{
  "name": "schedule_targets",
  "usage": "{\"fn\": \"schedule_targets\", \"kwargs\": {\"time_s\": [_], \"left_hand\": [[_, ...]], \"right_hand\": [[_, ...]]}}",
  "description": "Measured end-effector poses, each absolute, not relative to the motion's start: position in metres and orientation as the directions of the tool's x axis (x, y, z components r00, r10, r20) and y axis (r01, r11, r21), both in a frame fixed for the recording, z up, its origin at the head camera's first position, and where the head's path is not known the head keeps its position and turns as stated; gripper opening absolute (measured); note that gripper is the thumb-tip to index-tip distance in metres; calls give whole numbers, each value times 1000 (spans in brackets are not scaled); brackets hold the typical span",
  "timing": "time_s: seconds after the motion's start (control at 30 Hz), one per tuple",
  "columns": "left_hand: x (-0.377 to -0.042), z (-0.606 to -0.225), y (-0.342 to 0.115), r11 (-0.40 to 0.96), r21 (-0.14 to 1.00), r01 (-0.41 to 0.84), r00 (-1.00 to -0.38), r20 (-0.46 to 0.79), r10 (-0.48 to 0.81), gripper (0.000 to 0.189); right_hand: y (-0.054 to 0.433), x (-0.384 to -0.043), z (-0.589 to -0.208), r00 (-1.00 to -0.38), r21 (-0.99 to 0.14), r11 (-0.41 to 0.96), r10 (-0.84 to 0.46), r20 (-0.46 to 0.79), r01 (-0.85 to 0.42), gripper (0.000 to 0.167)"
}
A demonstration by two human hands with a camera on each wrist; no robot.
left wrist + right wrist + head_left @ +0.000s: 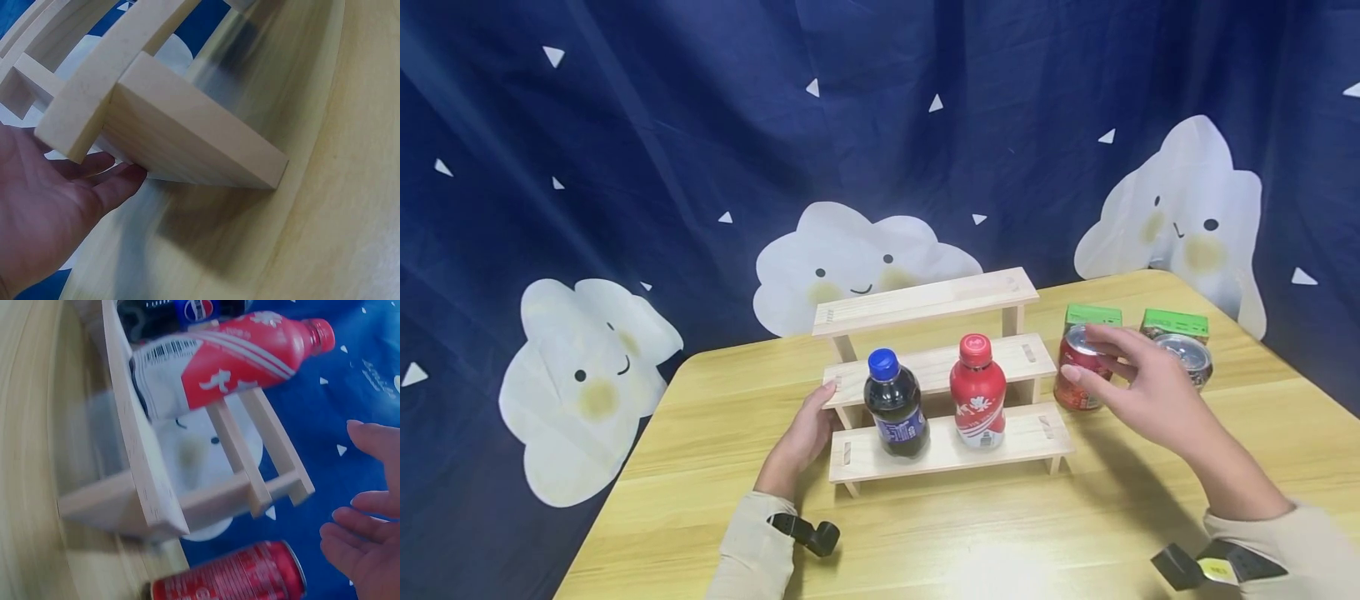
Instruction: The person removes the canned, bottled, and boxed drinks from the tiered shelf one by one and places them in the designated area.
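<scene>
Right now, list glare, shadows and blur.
Head view: white glare on the table near the bottom, shadow beneath the right arm; left wrist view: shadow beside the wooden shelf; right wrist view: small lettering on the red can too blurred to read.

On a wooden table (715, 417), a three-tiered stand (925, 302) is touched at its left end by the left hand (801, 433). A blue-capped dark bottle (897, 412) and a red-and-white bottle (977, 396) are stood upright on its lowest tier (1026, 442). A red can (1078, 392) is partly covered by the right hand (1150, 396); behind, two green-topped boxes (1093, 315) are seen beside a silver-topped can (1187, 352).
</scene>
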State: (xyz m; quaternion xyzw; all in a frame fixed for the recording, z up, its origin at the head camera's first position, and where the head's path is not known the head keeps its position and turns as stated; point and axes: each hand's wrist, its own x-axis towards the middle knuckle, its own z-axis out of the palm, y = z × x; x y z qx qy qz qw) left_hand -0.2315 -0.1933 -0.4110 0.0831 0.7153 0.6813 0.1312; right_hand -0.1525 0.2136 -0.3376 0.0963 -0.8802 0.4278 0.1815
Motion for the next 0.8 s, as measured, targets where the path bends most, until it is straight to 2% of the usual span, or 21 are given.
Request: {"fn": "schedule_targets", "kwargs": {"time_s": [0.27, 0.43, 0.63, 0.8], "left_hand": [[-232, -410, -193, 56, 997, -53, -952, -67, 298, 57], [-232, -411, -193, 55, 997, -46, -951, -60, 304, 57], [-232, -412, -194, 56, 998, -34, -947, -50, 316, 57], [-231, -412, -194, 51, 998, -38, -949, -52, 312, 56]], "right_hand": [[192, -155, -337, -902, -776, 483, -72, 426, -405, 53], [176, -155, -340, -893, -809, 385, -118, 435, -444, 55], [159, -157, -347, -855, -819, 245, -157, 494, -519, 58], [147, -159, -352, -863, -825, 253, -165, 477, -505, 60]]}}
